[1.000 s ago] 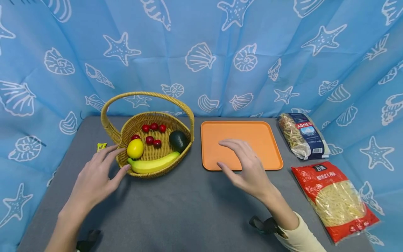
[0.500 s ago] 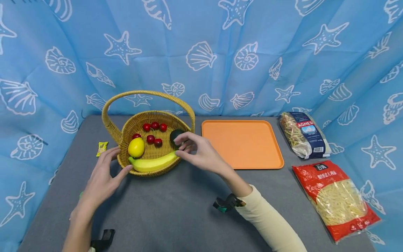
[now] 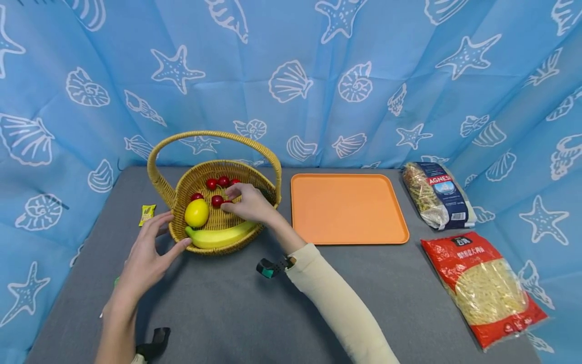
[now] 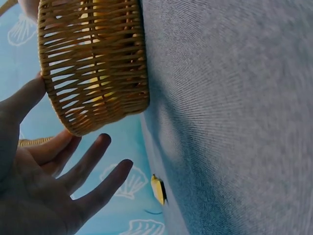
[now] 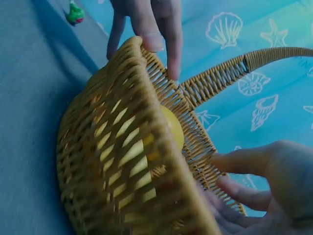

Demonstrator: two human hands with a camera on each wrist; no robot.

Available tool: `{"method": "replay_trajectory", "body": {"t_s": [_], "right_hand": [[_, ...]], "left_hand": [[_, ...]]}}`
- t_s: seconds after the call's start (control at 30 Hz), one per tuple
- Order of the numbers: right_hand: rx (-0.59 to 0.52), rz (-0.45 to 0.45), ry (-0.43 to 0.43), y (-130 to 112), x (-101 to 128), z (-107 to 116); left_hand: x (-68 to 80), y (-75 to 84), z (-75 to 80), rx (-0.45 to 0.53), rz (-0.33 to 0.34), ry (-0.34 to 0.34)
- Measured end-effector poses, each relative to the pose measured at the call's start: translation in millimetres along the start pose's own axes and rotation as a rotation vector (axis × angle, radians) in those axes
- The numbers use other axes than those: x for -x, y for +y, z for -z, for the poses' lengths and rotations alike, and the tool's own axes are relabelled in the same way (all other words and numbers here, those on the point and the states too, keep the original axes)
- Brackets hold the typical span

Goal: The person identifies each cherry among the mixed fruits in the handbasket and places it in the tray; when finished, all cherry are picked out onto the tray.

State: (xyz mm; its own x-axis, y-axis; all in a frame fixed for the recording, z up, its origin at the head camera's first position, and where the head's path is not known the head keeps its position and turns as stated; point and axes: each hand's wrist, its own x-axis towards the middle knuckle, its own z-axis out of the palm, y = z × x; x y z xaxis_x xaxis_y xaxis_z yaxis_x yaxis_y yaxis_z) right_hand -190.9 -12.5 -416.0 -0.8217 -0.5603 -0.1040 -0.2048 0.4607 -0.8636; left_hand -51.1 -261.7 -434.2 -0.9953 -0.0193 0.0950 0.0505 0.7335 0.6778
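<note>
A wicker basket (image 3: 182,188) with a tall handle holds several red cherries (image 3: 211,184), a yellow lemon (image 3: 197,213) and a banana (image 3: 222,235). My left hand (image 3: 147,260) touches the basket's left rim, thumb at the front and fingers spread along the outside. In the left wrist view, the basket's woven side (image 4: 98,63) meets the thumb and index fingertip. My right hand (image 3: 250,203) reaches in over the right rim, thumb and fingertips around one cherry, which is mostly covered. The dark green avocado at the right is hidden behind this hand.
An orange tray (image 3: 347,210) lies right of the basket. Farther right are an Agnesi pasta bag (image 3: 438,196) and a red pasta bag (image 3: 484,288). A small yellow packet (image 3: 147,214) lies left of the basket. A blue shell-patterned curtain (image 3: 291,86) stands behind the table.
My right hand has moved left from over the tray, past the avocado, to a cherry in the basket. My left hand has moved slightly closer onto the basket's rim.
</note>
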Motion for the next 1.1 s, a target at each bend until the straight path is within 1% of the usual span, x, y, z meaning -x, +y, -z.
{"method": "replay_trajectory", "body": {"t_s": [0.13, 0.27, 0.4, 0.6, 0.7, 0.87, 1.1], "right_hand": [[0.025, -0.084, 0.005, -2, -9, -9], [0.062, -0.146, 0.023, -4, -13, -17], [0.081, -0.181, 0.020, -5, -15, -24], [0.045, -0.224, 0.047, -6, -17, -34], [0.046, -0.228, 0.069, -6, -18, -37], [0.067, -0.212, 0.098, -6, -17, -39], [0.088, -0.188, 0.085, -6, -14, -38]], "left_hand": [[0.1, -0.7, -0.6, 0.014, -0.003, 0.002], [-0.2, -1.3, -1.6, 0.021, -0.008, 0.007], [-0.1, -1.4, -1.9, 0.022, -0.005, 0.011], [0.9, -1.0, -1.4, 0.025, 0.008, 0.006], [1.3, -0.9, -1.1, 0.027, 0.011, 0.006], [1.0, -1.1, -0.7, 0.030, 0.017, -0.003], [0.8, -0.4, -1.3, 0.026, 0.030, -0.009]]}}
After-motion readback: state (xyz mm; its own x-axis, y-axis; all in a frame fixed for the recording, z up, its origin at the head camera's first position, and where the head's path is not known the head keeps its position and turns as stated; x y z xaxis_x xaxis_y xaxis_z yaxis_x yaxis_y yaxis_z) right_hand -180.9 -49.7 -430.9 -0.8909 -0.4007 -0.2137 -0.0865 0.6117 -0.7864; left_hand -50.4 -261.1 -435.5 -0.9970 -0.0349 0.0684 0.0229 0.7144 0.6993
